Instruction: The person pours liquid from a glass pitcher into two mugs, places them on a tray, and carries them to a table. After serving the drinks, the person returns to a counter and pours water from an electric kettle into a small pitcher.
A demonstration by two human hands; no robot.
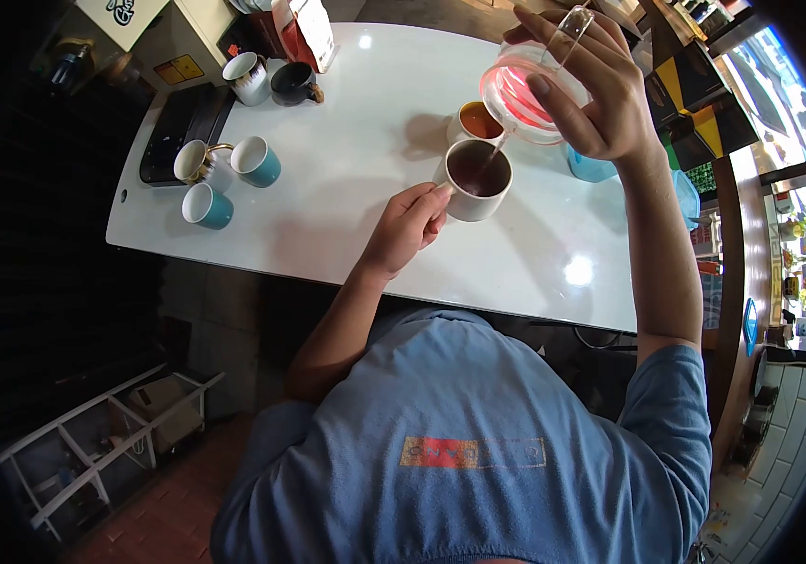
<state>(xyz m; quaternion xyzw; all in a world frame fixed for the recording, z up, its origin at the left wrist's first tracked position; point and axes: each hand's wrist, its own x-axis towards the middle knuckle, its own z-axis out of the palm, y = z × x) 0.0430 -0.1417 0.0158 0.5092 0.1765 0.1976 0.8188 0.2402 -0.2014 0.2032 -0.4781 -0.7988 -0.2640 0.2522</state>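
Note:
My left hand (pixel 410 226) is closed round the handle of a white mug (pixel 467 204), which has dark liquid in it. Above and to the right, my right hand (pixel 600 89) grips a clear glass pitcher (pixel 521 99) tilted toward the mug. Pinkish-red liquid shows inside the pitcher, and a thin stream runs from its lip into the mug. Just behind the white mug stands a second cup (pixel 478 120) holding orange-brown liquid. A light blue container (pixel 591 164) is partly hidden behind my right wrist.
Two teal cups (pixel 255 162) and a white-and-gold mug (pixel 198 162) stand at the table's left, beside a flat black device (pixel 173 141). Farther back are a drip-glazed mug (pixel 247 79), a black mug (pixel 294 85) and a red-and-white bag (pixel 307 36). The white table (pixel 328 221) ends before my body.

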